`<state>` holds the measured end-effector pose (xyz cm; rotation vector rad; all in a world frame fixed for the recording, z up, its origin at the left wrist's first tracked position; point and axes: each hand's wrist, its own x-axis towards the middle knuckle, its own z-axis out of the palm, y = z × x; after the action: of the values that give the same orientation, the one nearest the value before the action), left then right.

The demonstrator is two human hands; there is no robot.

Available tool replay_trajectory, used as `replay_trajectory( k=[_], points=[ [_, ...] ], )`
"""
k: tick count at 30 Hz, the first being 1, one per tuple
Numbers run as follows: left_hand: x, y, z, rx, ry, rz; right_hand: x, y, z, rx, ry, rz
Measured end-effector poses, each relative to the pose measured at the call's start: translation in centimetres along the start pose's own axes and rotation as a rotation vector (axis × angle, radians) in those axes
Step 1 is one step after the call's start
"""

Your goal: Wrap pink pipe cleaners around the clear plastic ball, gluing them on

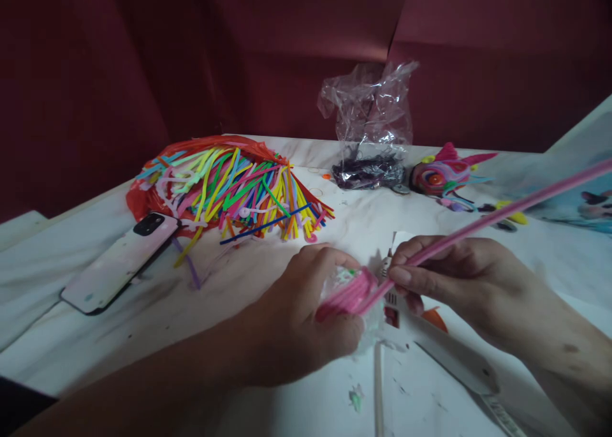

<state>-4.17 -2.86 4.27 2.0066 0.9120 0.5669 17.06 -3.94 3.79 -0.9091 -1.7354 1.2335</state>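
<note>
The left hand (pixel 306 309) clutches a pink bundle (pixel 347 293) while the right hand (pixel 449 274) pinches a long pink pipe cleaner (pixel 502 214), seemingly mid-winding; the next wrap probably needs steady tension.

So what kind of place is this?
Probably a craft table at home. There's a big pile of colourful pipe cleaners, a plastic bag of craft bits, and the hands are working a pink pipe cleaner.
</note>
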Motion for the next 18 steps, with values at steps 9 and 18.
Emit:
replay_trajectory(
  k=[9,18],
  points=[
    [0.11,-0.21,-0.29,-0.068,-0.024,0.039,0.22,-0.32,0.19,-0.040,0.006,0.002],
    [0.20,-0.02,-0.22,-0.020,0.004,0.032,0.32,-0.60,0.32,-0.071,0.036,0.025]
  ],
)
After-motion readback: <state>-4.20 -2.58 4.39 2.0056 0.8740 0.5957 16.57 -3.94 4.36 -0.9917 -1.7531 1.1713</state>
